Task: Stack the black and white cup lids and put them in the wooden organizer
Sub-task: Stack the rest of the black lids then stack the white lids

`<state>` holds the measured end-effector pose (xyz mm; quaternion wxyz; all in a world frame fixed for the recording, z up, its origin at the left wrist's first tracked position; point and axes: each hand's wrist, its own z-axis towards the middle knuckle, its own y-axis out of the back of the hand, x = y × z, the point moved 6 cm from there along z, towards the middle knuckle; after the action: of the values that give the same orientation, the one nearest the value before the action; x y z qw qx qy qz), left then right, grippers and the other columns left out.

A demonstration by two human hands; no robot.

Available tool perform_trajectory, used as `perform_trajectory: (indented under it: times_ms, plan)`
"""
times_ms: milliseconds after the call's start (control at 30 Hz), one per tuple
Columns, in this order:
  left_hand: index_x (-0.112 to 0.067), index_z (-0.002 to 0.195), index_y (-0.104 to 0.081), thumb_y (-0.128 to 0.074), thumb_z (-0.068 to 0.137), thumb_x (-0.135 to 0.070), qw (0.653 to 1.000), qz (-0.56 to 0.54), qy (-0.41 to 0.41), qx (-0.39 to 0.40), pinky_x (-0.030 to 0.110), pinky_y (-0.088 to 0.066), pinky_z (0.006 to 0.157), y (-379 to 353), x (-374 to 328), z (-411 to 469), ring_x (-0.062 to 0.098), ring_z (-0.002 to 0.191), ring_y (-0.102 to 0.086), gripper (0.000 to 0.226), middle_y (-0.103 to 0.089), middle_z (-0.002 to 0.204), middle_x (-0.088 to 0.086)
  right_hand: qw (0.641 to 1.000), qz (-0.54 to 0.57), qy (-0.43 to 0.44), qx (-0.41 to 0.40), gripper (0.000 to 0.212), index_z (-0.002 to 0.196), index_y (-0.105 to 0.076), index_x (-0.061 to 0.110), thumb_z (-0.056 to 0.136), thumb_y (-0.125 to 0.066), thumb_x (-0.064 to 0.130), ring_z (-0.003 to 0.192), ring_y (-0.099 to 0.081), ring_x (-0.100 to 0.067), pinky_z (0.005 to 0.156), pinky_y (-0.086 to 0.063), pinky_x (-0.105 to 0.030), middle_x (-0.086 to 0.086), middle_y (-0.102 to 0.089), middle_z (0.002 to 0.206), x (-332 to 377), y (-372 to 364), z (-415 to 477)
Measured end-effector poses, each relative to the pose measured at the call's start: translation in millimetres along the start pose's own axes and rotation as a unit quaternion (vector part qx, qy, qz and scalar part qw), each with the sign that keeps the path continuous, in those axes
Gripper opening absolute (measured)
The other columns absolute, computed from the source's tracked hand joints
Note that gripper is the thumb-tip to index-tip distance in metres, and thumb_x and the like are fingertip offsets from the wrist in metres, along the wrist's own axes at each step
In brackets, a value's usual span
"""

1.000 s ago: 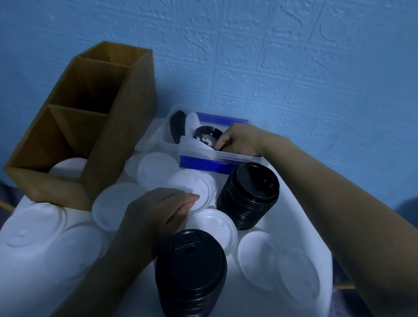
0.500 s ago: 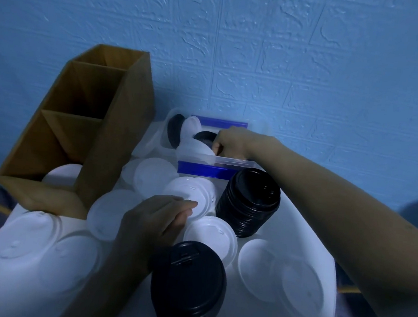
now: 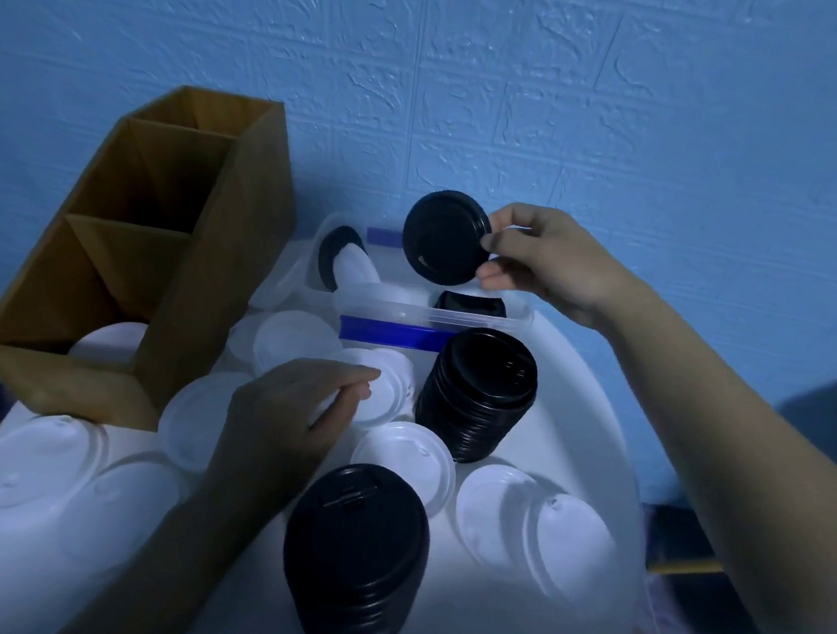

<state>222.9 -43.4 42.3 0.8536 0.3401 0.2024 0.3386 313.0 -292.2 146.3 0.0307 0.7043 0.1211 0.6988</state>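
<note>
My right hand [image 3: 546, 260] pinches a single black lid [image 3: 443, 236] by its edge, held tilted above the clear plastic box [image 3: 473, 317]. My left hand [image 3: 293, 407] rests on a white lid [image 3: 380, 390] in the middle of the table, fingers curled on its edge. Two stacks of black lids stand here: one [image 3: 478, 390] just in front of the box, one [image 3: 355, 558] near me. Loose white lids [image 3: 403, 462] lie scattered around. The wooden organizer [image 3: 153, 263] stands at the left with white lids [image 3: 109, 343] in its nearest compartment.
The clear box holds more black and white lids [image 3: 344, 262] and has blue strips on its rim. The round white table [image 3: 576, 421] ends close to the right and front. A blue textured wall [image 3: 532, 96] stands right behind the box and organizer.
My right hand has come up out of the clear box with one black lid. My left hand has stayed on the white lid.
</note>
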Motion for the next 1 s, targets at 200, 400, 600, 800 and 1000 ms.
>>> perform_trajectory:
  times_ms: [200,400,600,800,1000]
  plan:
    - [-0.026,0.122,-0.069,-0.057,0.094,-0.047,0.94,-0.267,0.212,-0.003,0.013,-0.052,0.082,19.3,-3.4,47.8,-0.006,0.097,-0.066,0.036,-0.071,0.114,-0.013,0.99,0.138,-0.027,0.025,0.006,0.098,-0.058,0.012,0.098,-0.059,0.006,0.059,-0.062,-0.007,0.061,-0.056,-0.017,-0.003,-0.059,0.077,2.6,10.7,-52.7]
    - [-0.028,0.122,-0.065,-0.063,0.086,-0.036,0.791,-0.534,0.296,0.049,0.024,-0.06,0.075,21.9,-8.3,91.4,0.019,0.093,-0.076,0.037,-0.078,0.106,-0.006,0.978,0.204,-0.029,0.046,0.012,0.103,-0.059,0.009,0.094,-0.057,0.016,0.056,-0.061,-0.001,0.059,-0.055,-0.013,0.004,-0.064,0.069,-1.5,3.3,-72.2]
    - [-0.031,0.102,-0.08,-0.066,0.084,-0.02,0.704,-0.631,0.318,0.065,0.028,-0.059,0.079,11.7,-11.4,96.6,0.017,0.087,-0.073,0.025,-0.078,0.098,0.001,0.982,0.184,-0.036,0.018,0.014,0.114,-0.059,0.011,0.1,-0.056,0.007,0.064,-0.067,-0.011,0.064,-0.059,-0.022,-0.009,-0.068,0.088,-5.0,0.0,-80.9]
    - [-0.023,0.085,-0.083,-0.064,0.079,-0.016,0.639,-0.679,0.354,0.072,0.022,-0.059,0.068,-1.0,-18.7,92.1,0.011,0.073,-0.073,0.02,-0.078,0.088,0.0,0.989,-0.129,0.065,-0.031,0.046,0.139,-0.056,0.028,0.095,-0.07,0.023,0.104,-0.068,-0.018,0.089,-0.059,-0.035,-0.004,-0.068,0.121,11.5,-2.9,-96.5]
    - [-0.012,0.101,-0.07,-0.063,0.081,-0.017,0.624,-0.701,0.333,0.089,0.023,-0.059,0.068,-3.9,-34.4,97.8,0.012,0.073,-0.073,0.022,-0.078,0.089,0.001,0.937,-0.333,0.085,-0.065,0.114,0.156,-0.027,0.038,0.061,-0.084,0.065,0.13,-0.05,-0.009,0.107,-0.047,-0.04,0.011,-0.047,0.148,16.5,-6.3,-96.0]
